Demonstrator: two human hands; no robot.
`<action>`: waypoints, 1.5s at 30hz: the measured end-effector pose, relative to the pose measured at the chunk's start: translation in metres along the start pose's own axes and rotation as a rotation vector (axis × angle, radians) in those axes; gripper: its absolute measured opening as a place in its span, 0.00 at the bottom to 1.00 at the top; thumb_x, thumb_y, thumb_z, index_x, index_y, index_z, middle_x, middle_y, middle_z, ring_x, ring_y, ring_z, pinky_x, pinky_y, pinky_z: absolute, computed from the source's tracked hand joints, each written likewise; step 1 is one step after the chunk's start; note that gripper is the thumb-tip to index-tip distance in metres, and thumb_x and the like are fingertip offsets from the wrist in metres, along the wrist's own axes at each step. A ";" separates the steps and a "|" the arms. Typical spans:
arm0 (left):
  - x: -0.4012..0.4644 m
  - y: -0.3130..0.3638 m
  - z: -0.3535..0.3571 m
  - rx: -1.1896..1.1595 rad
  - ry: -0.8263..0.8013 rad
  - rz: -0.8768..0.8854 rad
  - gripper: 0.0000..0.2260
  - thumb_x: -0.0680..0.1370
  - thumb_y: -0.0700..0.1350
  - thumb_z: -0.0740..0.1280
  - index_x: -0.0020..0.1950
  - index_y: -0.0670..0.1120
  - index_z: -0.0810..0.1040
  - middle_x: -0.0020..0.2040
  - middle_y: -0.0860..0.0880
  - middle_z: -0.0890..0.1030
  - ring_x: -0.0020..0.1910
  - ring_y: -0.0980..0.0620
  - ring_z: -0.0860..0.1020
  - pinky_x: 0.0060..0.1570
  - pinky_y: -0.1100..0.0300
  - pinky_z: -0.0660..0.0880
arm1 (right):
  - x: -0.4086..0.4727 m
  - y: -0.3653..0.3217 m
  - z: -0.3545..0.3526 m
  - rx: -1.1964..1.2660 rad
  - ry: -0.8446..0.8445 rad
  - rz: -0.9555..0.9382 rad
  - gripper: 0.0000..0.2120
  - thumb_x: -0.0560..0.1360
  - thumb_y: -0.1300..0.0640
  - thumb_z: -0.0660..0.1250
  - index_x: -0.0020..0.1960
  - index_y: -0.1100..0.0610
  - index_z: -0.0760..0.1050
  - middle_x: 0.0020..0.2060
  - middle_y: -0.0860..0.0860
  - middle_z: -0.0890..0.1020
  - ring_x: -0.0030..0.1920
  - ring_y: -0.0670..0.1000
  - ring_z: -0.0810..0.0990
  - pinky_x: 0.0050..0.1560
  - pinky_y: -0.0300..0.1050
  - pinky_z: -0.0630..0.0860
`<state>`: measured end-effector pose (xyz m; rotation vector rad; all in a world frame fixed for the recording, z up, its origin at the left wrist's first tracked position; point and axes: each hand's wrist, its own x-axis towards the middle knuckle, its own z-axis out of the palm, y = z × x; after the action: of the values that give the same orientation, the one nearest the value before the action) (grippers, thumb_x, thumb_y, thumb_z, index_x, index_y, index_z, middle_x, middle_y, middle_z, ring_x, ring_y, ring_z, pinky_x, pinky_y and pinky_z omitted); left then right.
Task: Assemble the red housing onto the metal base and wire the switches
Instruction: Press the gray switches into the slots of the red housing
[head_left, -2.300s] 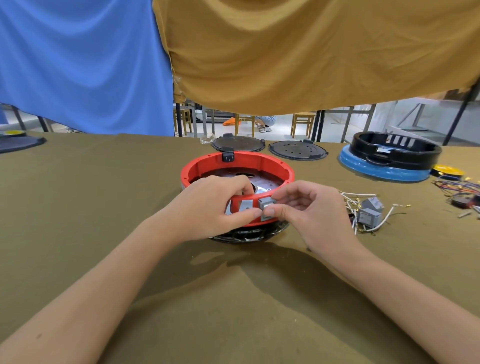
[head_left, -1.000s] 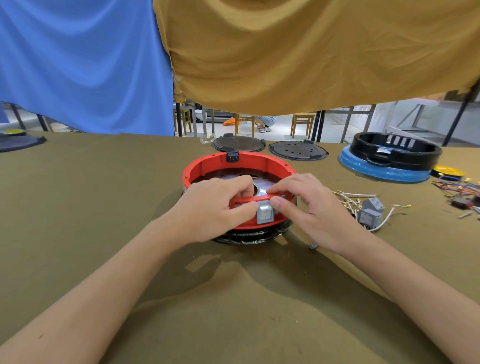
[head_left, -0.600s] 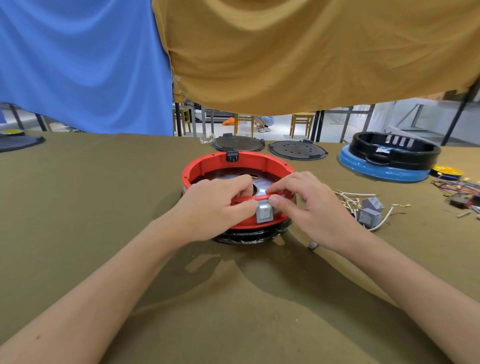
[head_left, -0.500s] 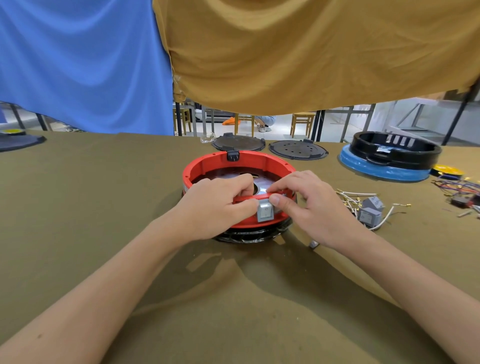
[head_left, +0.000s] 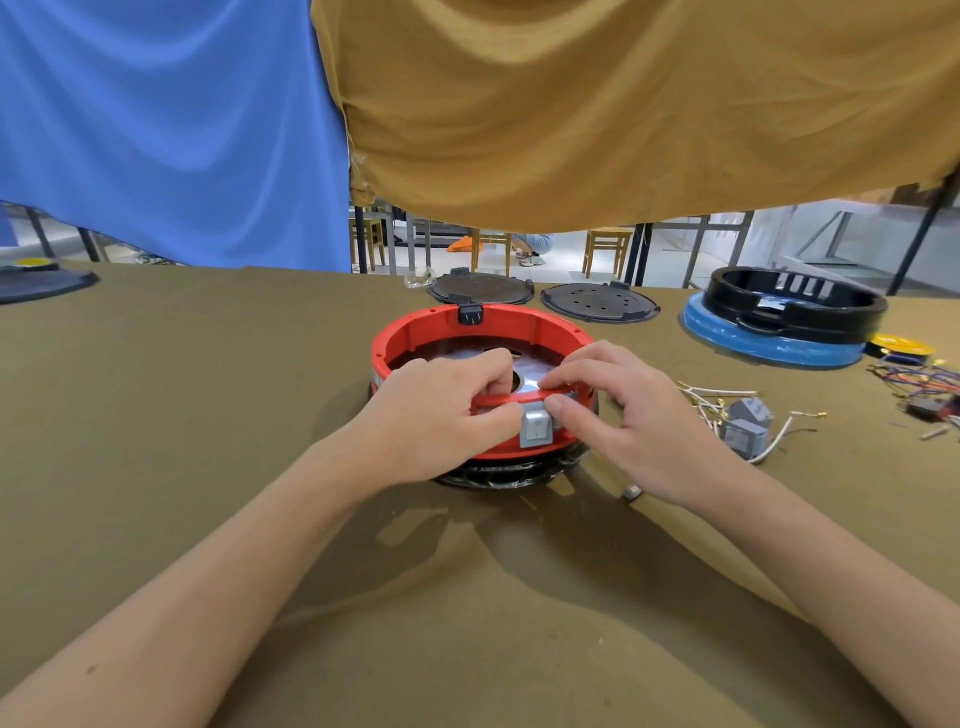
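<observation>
The red ring housing (head_left: 415, 332) sits on the round metal base (head_left: 535, 376), above a dark lower rim (head_left: 498, 475), at the table's middle. A grey rocker switch (head_left: 536, 430) is set in the housing's near wall. My left hand (head_left: 441, 421) grips the near rim, fingers curled inside and thumb beside the switch. My right hand (head_left: 618, 415) grips the rim from the right, its thumb pressing the switch's right edge. Two more grey switches (head_left: 748, 428) with white wires lie to the right.
Two dark round discs (head_left: 480, 288) (head_left: 600, 303) lie behind the housing. A black ring on a blue base (head_left: 779, 327) stands at the back right. Coloured wires (head_left: 919, 384) lie at the right edge. A small grey part (head_left: 632, 491) lies by my right wrist.
My right hand brought the grey switch to the housing's near wall and set it in. Over the last second both hands have stayed on the rim, pressing around the switch.
</observation>
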<state>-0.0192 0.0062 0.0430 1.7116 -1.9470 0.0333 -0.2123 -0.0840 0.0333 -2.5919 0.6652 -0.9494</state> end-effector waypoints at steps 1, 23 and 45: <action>0.000 0.000 0.000 -0.004 0.001 -0.004 0.11 0.77 0.58 0.60 0.42 0.51 0.68 0.34 0.50 0.77 0.35 0.50 0.74 0.38 0.50 0.71 | 0.000 -0.001 0.000 0.006 0.000 0.003 0.09 0.79 0.52 0.65 0.56 0.51 0.80 0.53 0.44 0.77 0.57 0.43 0.73 0.55 0.34 0.70; -0.001 0.000 0.001 0.028 0.010 0.044 0.10 0.74 0.56 0.62 0.40 0.52 0.65 0.30 0.52 0.73 0.32 0.51 0.72 0.32 0.59 0.64 | -0.001 0.008 -0.003 0.051 -0.048 0.002 0.11 0.78 0.51 0.66 0.60 0.48 0.80 0.54 0.37 0.75 0.59 0.40 0.72 0.57 0.37 0.72; -0.001 -0.001 0.000 0.050 -0.004 0.047 0.09 0.76 0.51 0.66 0.42 0.51 0.66 0.33 0.50 0.76 0.32 0.50 0.74 0.34 0.57 0.67 | -0.002 0.008 -0.003 0.123 -0.083 0.036 0.13 0.76 0.53 0.70 0.61 0.48 0.78 0.56 0.40 0.75 0.60 0.42 0.73 0.57 0.40 0.74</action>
<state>-0.0179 0.0064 0.0420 1.6981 -2.0045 0.0964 -0.2186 -0.0902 0.0307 -2.4880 0.6097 -0.8394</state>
